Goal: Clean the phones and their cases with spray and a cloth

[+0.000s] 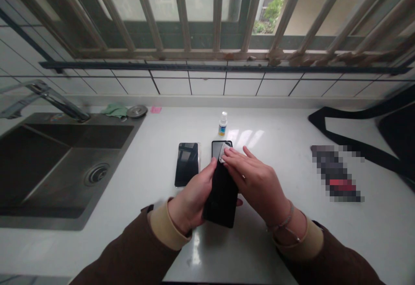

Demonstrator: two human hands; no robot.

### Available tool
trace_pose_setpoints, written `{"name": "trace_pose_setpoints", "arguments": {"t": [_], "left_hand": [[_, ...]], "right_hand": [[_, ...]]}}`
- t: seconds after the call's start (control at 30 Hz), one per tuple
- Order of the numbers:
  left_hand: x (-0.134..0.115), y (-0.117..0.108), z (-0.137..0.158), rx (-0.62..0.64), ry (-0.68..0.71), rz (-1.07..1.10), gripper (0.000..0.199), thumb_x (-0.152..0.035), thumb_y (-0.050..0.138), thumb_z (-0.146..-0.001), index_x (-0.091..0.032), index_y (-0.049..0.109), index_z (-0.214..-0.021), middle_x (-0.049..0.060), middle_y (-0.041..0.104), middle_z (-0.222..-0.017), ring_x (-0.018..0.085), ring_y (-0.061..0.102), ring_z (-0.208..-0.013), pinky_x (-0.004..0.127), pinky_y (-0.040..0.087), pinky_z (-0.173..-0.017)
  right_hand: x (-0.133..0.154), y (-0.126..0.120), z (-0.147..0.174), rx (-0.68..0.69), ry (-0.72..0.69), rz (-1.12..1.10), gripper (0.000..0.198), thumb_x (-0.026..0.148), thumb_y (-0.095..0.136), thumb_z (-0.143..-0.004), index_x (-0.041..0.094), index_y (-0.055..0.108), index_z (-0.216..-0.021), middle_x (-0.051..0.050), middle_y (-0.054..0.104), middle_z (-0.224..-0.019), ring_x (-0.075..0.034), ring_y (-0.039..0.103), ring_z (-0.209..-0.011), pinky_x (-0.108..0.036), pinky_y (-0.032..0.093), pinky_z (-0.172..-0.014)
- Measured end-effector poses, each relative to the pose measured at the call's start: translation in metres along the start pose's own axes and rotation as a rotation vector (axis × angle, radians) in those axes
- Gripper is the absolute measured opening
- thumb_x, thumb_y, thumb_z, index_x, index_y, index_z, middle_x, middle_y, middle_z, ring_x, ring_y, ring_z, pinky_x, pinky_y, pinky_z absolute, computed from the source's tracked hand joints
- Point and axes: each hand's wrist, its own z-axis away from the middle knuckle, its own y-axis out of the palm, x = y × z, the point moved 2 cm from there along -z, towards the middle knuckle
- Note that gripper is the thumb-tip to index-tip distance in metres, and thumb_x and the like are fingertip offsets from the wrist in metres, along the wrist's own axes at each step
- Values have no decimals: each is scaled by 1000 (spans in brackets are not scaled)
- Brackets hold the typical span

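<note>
A black smartphone (222, 198) is tilted above the white counter, gripped along its left side by my left hand (194, 194), with fingertips showing past its right edge. My right hand (251, 172) presses a small white wiping cloth (223, 152) under its fingertips against the upper part of the screen. Just left of this phone, a second smartphone (187, 164) with a dark screen and a light edge lies flat on the counter. Behind the held phone stands a small white spray bottle (222, 124) with a blue and yellow label.
At left is a steel sink (106, 190) with a faucet (61, 103). A green cloth (116, 110), a metal drain lid (137, 111) and a pink slip (156, 109) lie behind it. At right are a blurred dark item (335, 174) and a black strap (350, 144). Window bars rise behind.
</note>
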Motion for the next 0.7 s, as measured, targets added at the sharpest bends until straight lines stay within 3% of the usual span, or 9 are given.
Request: {"name": "trace_pose_setpoints", "arguments": {"t": [0.1, 0.2, 0.3, 0.37, 0.53, 0.7], "left_hand": [[-3, 2, 0, 10, 56, 12, 51, -50, 46, -115, -20, 67, -150, 15, 82, -118, 27, 82, -95, 45, 66, -95], [-11, 4, 0, 17, 103, 88, 58, -49, 38, -117, -8, 70, -143, 20, 82, -113, 28, 81, -105, 42, 62, -105], [-20, -1, 0, -86, 90, 103, 70, -58, 33, -115, -3, 74, -131, 22, 83, -106, 28, 82, -96, 40, 65, -97], [-26, -6, 0, -161, 152, 117, 75, -61, 29, -115, -4, 76, -125, 21, 83, -103, 27, 82, -89, 38, 66, -90], [-33, -8, 0, -185, 240, 143, 76, -59, 26, -116, -2, 76, -124, 22, 83, -105, 26, 82, -89, 37, 66, -88], [-27, -2, -2, -112, 188, 114, 68, -55, 31, -116, -5, 70, -142, 22, 82, -115, 31, 82, -101, 43, 65, -94]], "right_hand": [[5, 0, 0, -26, -30, -41, 29, 16, 60, -110, 22, 77, -133, -11, 77, -142, -26, 72, -136, -53, 54, -125], [17, 2, 2, 30, -177, -152, 26, 14, 62, -109, 21, 77, -129, -10, 80, -137, -23, 73, -135, -48, 52, -128], [28, 4, 3, 137, -336, -264, 21, 15, 64, -108, 20, 77, -124, -6, 83, -132, -20, 75, -133, -43, 46, -132], [31, 3, 4, 176, -386, -298, 19, 16, 65, -107, 22, 77, -121, -4, 84, -130, -18, 76, -131, -43, 39, -135], [29, 0, 1, 147, -357, -265, 21, 15, 66, -107, 25, 77, -123, -3, 85, -128, -19, 77, -128, -50, 31, -139], [15, 3, 2, 80, -167, -174, 25, 14, 64, -108, 26, 77, -126, -4, 82, -134, -21, 76, -130, -56, 33, -137]]}}
